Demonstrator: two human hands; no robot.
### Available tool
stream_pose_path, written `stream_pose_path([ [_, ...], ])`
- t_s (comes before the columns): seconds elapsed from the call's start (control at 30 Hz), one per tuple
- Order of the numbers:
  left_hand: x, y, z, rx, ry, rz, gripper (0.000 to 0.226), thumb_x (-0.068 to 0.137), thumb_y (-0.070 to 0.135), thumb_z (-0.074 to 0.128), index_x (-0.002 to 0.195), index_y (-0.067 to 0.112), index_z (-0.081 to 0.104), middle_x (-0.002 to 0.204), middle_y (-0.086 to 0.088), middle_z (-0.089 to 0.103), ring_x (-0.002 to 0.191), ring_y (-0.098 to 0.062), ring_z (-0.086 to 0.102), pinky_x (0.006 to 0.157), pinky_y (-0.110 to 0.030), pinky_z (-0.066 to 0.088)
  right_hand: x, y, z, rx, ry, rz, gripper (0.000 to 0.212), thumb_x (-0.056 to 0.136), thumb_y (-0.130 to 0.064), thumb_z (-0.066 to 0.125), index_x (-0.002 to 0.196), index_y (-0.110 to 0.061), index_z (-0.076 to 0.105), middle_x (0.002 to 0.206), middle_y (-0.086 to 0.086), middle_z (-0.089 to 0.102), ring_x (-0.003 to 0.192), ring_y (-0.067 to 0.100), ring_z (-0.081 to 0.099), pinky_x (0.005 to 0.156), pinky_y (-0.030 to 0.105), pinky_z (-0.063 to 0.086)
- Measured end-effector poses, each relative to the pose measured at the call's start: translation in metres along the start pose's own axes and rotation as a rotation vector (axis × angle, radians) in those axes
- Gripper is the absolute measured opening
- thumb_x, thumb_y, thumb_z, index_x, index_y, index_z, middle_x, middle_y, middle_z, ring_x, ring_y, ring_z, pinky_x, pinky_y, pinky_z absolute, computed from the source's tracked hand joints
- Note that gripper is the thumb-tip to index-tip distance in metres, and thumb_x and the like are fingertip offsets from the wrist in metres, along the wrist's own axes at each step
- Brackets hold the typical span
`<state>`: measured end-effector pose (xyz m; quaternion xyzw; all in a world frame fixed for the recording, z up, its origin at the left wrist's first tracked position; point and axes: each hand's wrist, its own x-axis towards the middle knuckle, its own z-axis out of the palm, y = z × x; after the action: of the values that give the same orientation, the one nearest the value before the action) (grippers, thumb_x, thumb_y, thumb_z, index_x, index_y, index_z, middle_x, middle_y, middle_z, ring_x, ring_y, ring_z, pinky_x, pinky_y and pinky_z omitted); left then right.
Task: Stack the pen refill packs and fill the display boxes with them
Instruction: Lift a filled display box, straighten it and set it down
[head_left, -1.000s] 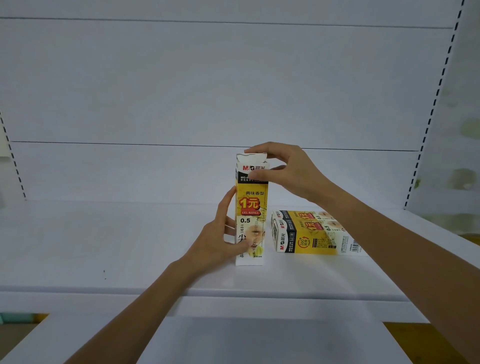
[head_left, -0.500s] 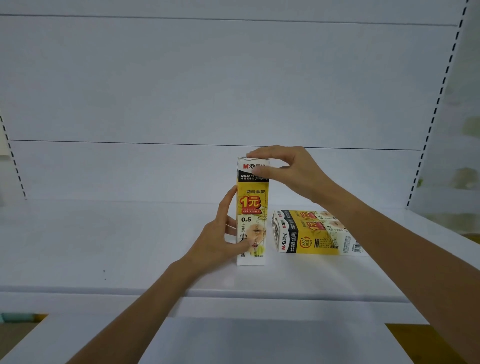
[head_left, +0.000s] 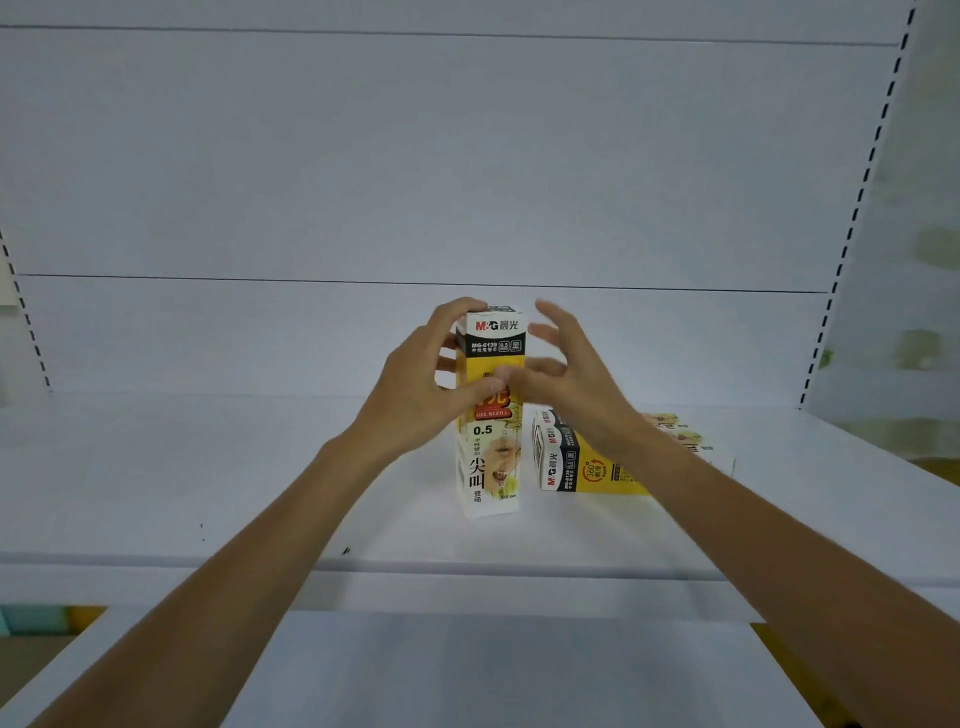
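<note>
Cardboard, glossy and printed yellow, white and black, makes up the tall rectangular gel refill box (head_left: 488, 457) standing upright on the smooth white shelf (head_left: 208, 467). At its 3 o'clock a second box (head_left: 576, 462) lies flat, partly hidden by the right forearm. The left hand (head_left: 415, 384) grips the upright box's top from 9 o'clock. The right hand (head_left: 571, 379), blurred, has its fingers spread loose and grasps nothing.

Head view, facing shelf (head_left: 156, 467), close, slightly downward
</note>
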<state>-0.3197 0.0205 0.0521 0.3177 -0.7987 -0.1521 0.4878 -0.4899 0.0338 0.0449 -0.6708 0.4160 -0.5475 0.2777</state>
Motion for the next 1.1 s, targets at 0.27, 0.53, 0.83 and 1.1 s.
stream_pose_path([
  [0.27,-0.012,-0.005,0.002,-0.432,0.473,-0.422,0.046,0.085,0.028,0.064,0.106,0.025,0.024,0.115,-0.005,0.055,0.089,-0.018,0.065,0.058,-0.029,0.059,-0.033,0.016,0.006,-0.732,-0.026,-0.194,0.077,0.072,-0.044,0.074,0.137,-0.028,0.035,0.124,-0.006,0.048,0.109,0.012,0.049,0.084,0.037,0.048],
  [0.53,-0.034,0.035,0.049,-0.063,0.21,-0.573,0.067,0.078,0.045,0.067,0.127,0.018,0.03,0.108,0.004,0.049,0.097,-0.014,0.048,0.076,-0.026,0.036,-0.06,0.007,-0.095,-0.61,-0.105,-0.107,0.071,0.066,-0.026,0.082,0.129,-0.029,0.048,0.108,-0.007,0.052,0.097,0.007,0.05,0.081,0.012,0.041],
  [0.83,-0.058,0.038,0.109,0.314,-0.152,-0.612,0.072,0.074,0.048,0.07,0.127,0.009,0.042,0.124,-0.004,0.054,0.105,-0.019,0.051,0.078,-0.028,0.038,-0.098,0.047,-0.154,-0.772,-0.17,0.252,0.122,0.06,-0.04,0.084,0.148,-0.025,0.001,0.154,0.002,0.009,0.142,0.021,0.006,0.113,0.04,0.013],
  [1.1,-0.036,0.024,0.109,-0.27,-0.233,-0.686,0.097,0.068,0.042,0.075,0.146,0.026,0.02,0.152,0.004,0.026,0.13,-0.014,0.038,0.105,-0.028,0.029,-0.081,0.063,-0.158,-0.328,-0.217,0.525,0.131,0.061,-0.019,0.085,0.147,-0.025,-0.014,0.148,0.003,0.031,0.131,0.018,0.038,0.109,0.031,0.028],
])
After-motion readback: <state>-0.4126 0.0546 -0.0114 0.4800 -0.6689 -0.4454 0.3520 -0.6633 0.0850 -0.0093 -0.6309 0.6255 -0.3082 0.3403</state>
